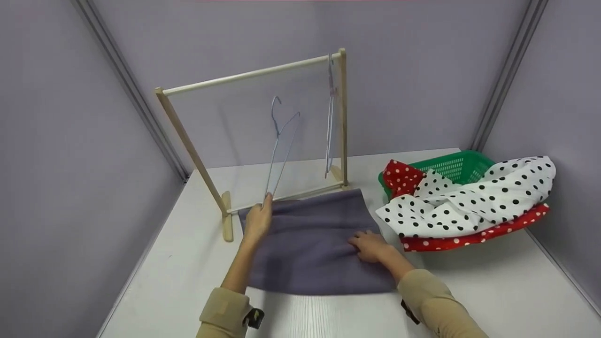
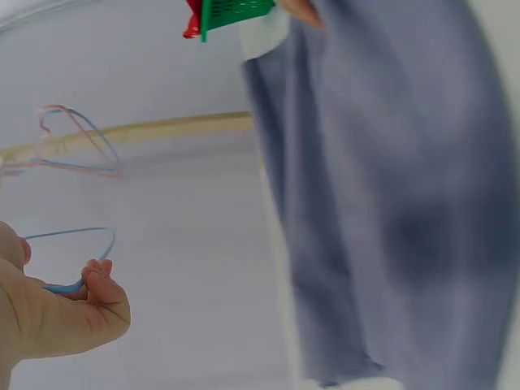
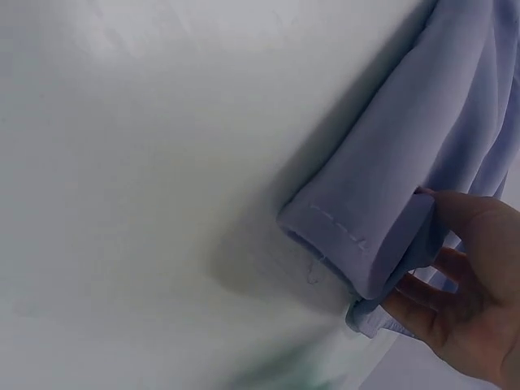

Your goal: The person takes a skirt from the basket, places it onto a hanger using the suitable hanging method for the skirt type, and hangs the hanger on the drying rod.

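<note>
In the head view, my left hand grips the lower end of a light blue wire clothes hanger, holding it up with its hook at the top. Below it a grey-purple cloth lies spread on the white table, slightly wrinkled. My right hand is at the cloth's right side. The right wrist view shows that hand's thumb and fingers pinching a folded, stitched edge of the cloth. Up close in the left wrist view, fingers curl round the blue hanger wire.
A wooden clothes rack stands behind the cloth. More hangers hang at its right end. To the right is a green basket, with white black-dotted fabric and red white-dotted fabric spilling over its front.
</note>
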### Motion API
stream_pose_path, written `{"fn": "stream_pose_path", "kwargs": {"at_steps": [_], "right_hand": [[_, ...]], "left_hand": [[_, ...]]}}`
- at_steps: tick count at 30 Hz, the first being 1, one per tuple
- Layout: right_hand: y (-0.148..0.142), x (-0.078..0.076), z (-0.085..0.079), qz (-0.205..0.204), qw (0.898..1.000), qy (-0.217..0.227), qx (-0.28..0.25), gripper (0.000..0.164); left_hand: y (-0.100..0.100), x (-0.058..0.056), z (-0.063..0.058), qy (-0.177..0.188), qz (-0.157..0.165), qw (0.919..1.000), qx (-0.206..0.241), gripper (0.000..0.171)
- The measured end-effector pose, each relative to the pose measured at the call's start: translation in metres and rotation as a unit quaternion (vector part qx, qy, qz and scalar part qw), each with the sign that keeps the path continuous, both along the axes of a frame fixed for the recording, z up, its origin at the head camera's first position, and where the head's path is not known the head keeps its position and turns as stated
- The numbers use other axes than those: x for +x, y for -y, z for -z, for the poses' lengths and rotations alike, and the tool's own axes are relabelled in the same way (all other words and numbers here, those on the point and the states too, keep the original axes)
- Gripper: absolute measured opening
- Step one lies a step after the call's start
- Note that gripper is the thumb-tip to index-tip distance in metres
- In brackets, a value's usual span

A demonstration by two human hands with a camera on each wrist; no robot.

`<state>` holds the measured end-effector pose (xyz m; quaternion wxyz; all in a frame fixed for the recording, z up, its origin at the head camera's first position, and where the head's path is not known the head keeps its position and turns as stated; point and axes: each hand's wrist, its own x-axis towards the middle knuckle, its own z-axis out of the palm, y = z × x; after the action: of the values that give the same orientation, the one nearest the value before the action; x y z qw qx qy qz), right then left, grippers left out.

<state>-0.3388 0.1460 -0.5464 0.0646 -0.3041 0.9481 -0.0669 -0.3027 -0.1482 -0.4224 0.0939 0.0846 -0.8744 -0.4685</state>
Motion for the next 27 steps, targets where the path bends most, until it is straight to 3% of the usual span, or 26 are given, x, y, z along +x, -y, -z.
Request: {"fn": "stream_pose_path", "kwargs": {"at_steps": [6,11,19,27], "right_hand": [[0.01,0.0,-0.003,0.012,1.0,0.004,0.011,0.038],[0.024,0.004,-0.009,0.035,0.999,0.006,0.031,0.027],[0.069,0.016,-0.015,0.027,0.998,-0.05,0.034,0.019],[0.127,0.038,-0.02,-0.07,0.992,-0.097,0.029,0.022]], "left_hand": [[0.037,0.02,0.045,0.035,-0.039,0.9987,0.001,0.07],[0.054,0.036,0.07,0.053,-0.056,0.997,0.001,0.073],[0.067,0.054,0.094,0.061,-0.085,0.9944,-0.016,0.08],[0.075,0.065,0.106,0.058,-0.113,0.9917,-0.018,0.074]]}}
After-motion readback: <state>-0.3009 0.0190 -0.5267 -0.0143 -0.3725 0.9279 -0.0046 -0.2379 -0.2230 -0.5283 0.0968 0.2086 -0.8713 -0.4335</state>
